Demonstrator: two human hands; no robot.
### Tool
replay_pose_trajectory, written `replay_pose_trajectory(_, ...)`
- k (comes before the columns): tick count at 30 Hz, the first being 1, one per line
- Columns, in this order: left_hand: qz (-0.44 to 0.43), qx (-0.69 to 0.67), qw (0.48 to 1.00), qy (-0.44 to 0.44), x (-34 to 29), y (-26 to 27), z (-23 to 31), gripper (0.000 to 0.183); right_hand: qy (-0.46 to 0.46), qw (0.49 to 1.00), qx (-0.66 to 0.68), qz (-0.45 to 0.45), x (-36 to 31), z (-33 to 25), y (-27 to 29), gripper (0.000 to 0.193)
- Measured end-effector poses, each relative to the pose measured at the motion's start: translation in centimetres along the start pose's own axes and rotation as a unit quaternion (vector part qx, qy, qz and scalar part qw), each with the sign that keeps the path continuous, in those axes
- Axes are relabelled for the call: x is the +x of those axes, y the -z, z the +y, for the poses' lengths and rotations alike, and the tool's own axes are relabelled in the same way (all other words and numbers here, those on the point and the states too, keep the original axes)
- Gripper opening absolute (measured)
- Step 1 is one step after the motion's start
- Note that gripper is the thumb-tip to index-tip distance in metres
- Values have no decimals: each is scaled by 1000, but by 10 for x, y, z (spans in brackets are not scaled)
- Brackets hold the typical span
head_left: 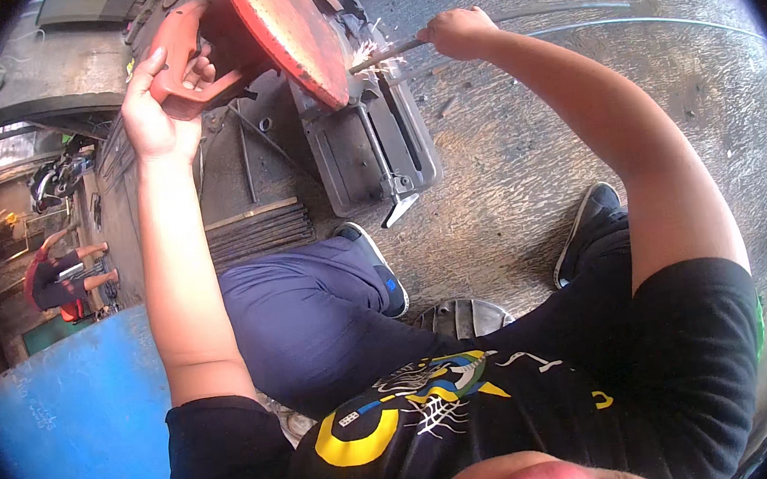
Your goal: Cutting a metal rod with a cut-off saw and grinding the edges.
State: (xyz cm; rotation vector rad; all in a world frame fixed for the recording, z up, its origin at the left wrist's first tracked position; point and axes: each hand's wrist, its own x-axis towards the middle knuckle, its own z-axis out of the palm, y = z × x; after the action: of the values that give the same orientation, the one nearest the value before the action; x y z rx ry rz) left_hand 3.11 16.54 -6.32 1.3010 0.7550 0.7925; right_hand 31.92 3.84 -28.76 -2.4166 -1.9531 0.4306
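A cut-off saw with a red blade guard (295,36) stands on the floor in front of me. My left hand (159,113) is wrapped round its red handle (181,51), left of the guard. To the guard's right, my right hand (463,33) is closed on a thin metal rod (389,53). The rod's near end reaches the guard's lower edge, where sparks (364,54) fly. The guard hides the cutting disc. Below lies the saw's dark grey base (344,160), with a clamp screw and crank (399,208) on top.
Long metal rods (695,22) lie on the worn floor at the far right. Dark bars (258,231) are stacked left of the base. A blue panel (77,408) fills the lower left. Another person (55,280) is farther off at left. My shoes (379,272) flank a round ribbed object (465,316).
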Motion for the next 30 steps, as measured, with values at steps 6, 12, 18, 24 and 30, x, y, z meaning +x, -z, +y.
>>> replay_pose_trajectory(6,-2,-1,1000,-4,0,-1,0,48,4,1000,3,-6,-6,-3,4,35)
replay_pose_trajectory(12,-18,-2,1000,0,1,0,1,48,-3,1000,14,-27,-4,-1,4,35)
replay_pose_trajectory(18,1,8,1000,-10,-2,-6,1,48,20,999,-17,-26,-5,0,-2,36)
replay_pose_trajectory(24,18,10,1000,-15,-3,-8,0,49,29,999,-33,-13,-6,-1,-2,37)
replay_pose_trajectory(30,-13,4,1000,-10,-1,-5,1,45,42,998,-51,-20,-8,-1,2,38)
